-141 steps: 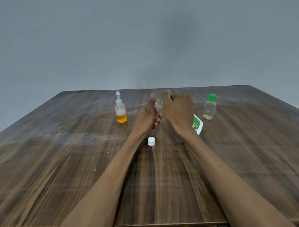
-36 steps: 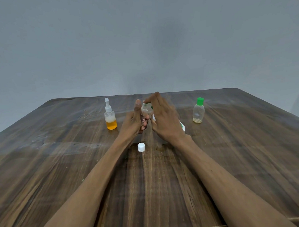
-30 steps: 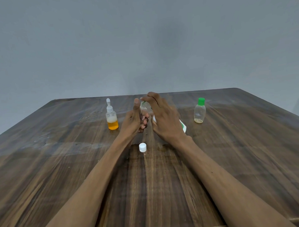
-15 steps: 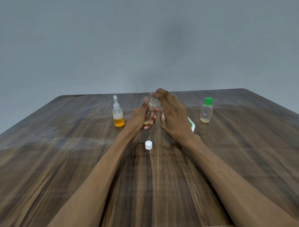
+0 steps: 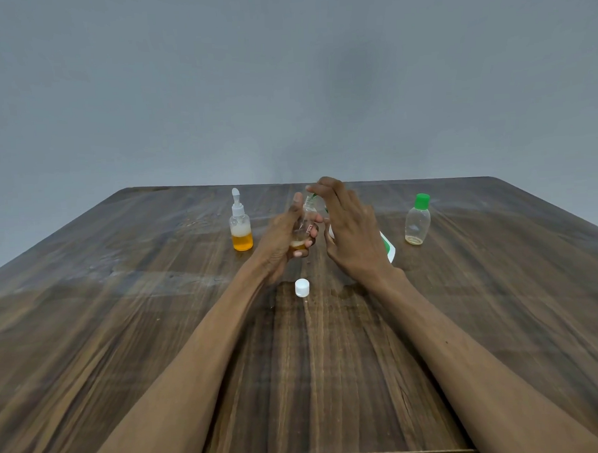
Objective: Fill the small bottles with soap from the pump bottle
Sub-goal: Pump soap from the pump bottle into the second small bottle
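My left hand point(image 5: 281, 242) grips a small clear bottle point(image 5: 301, 231), uncapped, tilted slightly, with a little amber soap at its bottom. Its mouth sits under the green nozzle point(image 5: 310, 201) of the pump bottle. The white pump bottle with a green label point(image 5: 387, 249) stands mostly hidden behind my right hand point(image 5: 351, 234). That hand's fingertips bend over the pump head and press on it. The small bottle's white cap point(image 5: 302, 288) lies on the table just in front of my hands.
A clear spray-top bottle holding amber liquid point(image 5: 241, 229) stands left of my hands. A nearly empty clear bottle with a green cap point(image 5: 417, 221) stands to the right. All rest on a dark wooden table point(image 5: 158, 335); its far edge runs close behind the bottles.
The view has swung a little. My right hand sat lower over the pump 4.7 s ago and its fingers now reach higher. My left hand keeps the small bottle at the nozzle.
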